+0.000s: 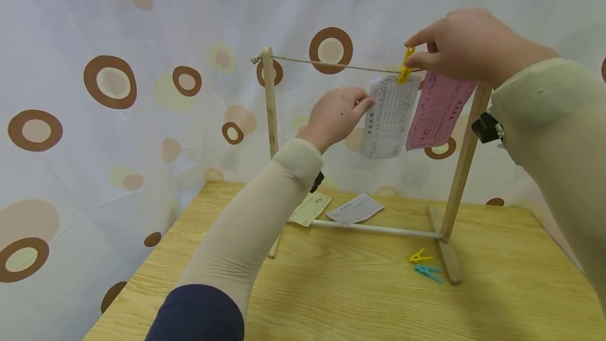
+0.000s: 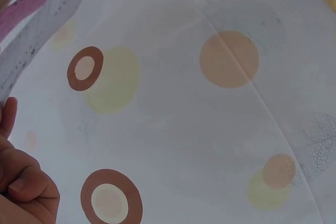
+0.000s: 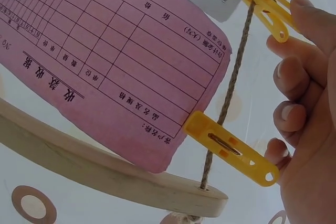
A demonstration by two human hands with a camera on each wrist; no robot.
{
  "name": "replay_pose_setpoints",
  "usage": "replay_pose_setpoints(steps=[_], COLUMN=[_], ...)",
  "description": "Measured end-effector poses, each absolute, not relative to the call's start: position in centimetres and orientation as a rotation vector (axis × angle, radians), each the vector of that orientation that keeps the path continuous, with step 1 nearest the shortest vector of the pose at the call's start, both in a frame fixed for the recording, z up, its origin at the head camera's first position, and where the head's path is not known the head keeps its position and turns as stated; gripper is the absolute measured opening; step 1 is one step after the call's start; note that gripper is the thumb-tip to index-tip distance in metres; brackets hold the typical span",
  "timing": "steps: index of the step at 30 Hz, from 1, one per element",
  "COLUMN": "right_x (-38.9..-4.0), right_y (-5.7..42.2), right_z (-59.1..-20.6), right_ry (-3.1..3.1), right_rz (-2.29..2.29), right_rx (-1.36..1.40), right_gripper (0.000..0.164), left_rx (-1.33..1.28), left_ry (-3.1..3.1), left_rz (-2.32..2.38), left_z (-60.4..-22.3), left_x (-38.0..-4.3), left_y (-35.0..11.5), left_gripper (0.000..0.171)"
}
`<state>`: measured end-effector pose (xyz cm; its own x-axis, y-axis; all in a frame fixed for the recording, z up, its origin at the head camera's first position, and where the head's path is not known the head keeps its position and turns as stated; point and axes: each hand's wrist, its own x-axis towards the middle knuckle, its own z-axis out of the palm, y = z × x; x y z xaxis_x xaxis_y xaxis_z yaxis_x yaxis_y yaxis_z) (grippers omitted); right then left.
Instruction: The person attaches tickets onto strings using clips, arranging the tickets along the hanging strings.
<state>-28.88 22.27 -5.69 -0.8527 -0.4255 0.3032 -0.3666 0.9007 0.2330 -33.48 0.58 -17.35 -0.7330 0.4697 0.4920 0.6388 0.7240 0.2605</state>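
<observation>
My left hand (image 1: 338,114) pinches the left edge of a white receipt (image 1: 392,120) with printed rows, hanging at a twine line (image 1: 341,66). With thumb and fingertips, my right hand (image 1: 478,46) pinches the handle end of a yellow clothespin (image 1: 406,64); its nose is at the receipt's top edge on the line. Just right hangs a pink receipt (image 1: 440,112). In the right wrist view a second yellow clothespin (image 3: 231,150) grips that pink receipt to the twine. Curled fingers (image 2: 26,177) of the left hand show beside the white paper in the left wrist view.
The line runs between a left wooden post (image 1: 271,104) and a right wooden post (image 1: 466,167). A white rod (image 1: 383,230) joins them low down. A yellowish receipt (image 1: 311,208) and another white slip (image 1: 356,208) lie on the table (image 1: 341,288). Near the right foot lie a yellow clothespin (image 1: 419,257) and blue clothespins (image 1: 428,271).
</observation>
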Motion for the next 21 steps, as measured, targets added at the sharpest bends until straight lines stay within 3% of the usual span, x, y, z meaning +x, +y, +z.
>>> replay_pose_setpoints(steps=[8,21], right_x=[-28.2,-27.4], right_y=[22.2,22.9], right_z=[-6.1,-7.5], right_ry=[-2.652,-2.49], right_rz=[-0.168,-0.042], right_rx=[0.565,0.601], right_gripper=[0.065,0.059], left_rx=[-0.845,-0.821], left_ry=[-2.548,-2.557], left_rz=[-0.622,-0.745], left_z=[-17.3,-18.0], left_x=[-33.2,-33.3], left_y=[0.7,-0.4], left_gripper=[0.03,0.055])
